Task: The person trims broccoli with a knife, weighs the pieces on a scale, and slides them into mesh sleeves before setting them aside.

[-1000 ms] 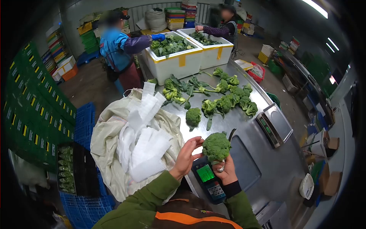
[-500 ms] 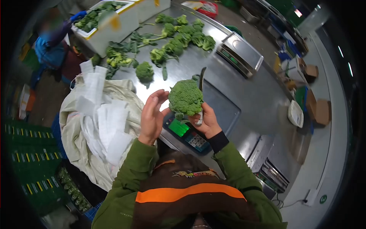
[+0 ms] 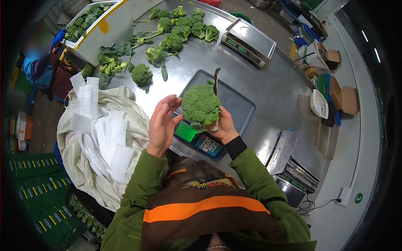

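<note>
Green sleeves (image 3: 140,178), left hand (image 3: 161,125) raised, loosely spread beside broccoli (image 3: 201,103); right hand (image 3: 226,125) clasps broccoli and knife (image 3: 216,80). Domed, tight-budded.

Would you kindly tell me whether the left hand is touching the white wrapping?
Apart: the head view shows part of the cream sack and a strip of steel table between the left hand and the white wrapping.

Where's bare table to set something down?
Widest: steel table right of the gray tray, between far scale, white basket and metal machine. Smaller: strip between tray and lone broccoli. Crowded: far end, with loose broccoli; left edge, sack and white netting; tray's near part, under held broccoli and right hand.
</note>
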Demonstrator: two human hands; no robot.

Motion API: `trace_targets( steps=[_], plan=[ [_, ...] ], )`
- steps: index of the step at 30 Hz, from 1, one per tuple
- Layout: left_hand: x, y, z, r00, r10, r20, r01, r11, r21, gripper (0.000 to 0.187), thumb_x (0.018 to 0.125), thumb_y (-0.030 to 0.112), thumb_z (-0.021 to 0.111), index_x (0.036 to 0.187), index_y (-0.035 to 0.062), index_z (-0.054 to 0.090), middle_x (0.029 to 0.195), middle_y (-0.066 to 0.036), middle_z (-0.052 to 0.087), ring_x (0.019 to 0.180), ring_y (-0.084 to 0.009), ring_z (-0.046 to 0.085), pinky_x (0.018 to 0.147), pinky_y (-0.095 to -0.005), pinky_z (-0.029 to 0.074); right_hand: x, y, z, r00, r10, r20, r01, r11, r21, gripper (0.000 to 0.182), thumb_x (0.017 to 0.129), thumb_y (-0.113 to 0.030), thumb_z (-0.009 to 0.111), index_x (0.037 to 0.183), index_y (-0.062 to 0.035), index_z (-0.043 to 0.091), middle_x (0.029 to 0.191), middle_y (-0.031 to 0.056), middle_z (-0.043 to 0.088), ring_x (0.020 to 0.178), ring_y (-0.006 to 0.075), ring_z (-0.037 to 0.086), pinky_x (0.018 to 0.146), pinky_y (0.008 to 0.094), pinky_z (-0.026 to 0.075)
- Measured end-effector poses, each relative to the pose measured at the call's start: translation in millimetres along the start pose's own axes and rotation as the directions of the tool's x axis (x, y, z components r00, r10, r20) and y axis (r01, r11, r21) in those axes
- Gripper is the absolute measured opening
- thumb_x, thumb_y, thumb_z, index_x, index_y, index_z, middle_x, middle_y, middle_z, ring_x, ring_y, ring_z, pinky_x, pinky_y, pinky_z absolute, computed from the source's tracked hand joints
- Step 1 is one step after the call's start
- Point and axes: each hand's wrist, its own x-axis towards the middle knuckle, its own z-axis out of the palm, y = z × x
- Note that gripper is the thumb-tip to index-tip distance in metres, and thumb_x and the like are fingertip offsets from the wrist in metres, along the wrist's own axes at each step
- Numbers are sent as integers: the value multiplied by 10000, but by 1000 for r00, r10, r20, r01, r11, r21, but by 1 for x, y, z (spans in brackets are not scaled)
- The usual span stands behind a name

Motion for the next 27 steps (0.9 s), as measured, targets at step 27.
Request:
trace_targets(
  steps=[27],
  plan=[
    [26,-52,-12,930,-366,-27,365,917,158,582,958,325,615,1424,98,351,1287,-116,520,1165,-213,545,908,-373,493,-27,10,40,771,-586,-251,137,537,-832,521,795,-177,795,1224,-52,529,1033,51,641,824,88,616,608,198,484]
  ],
)
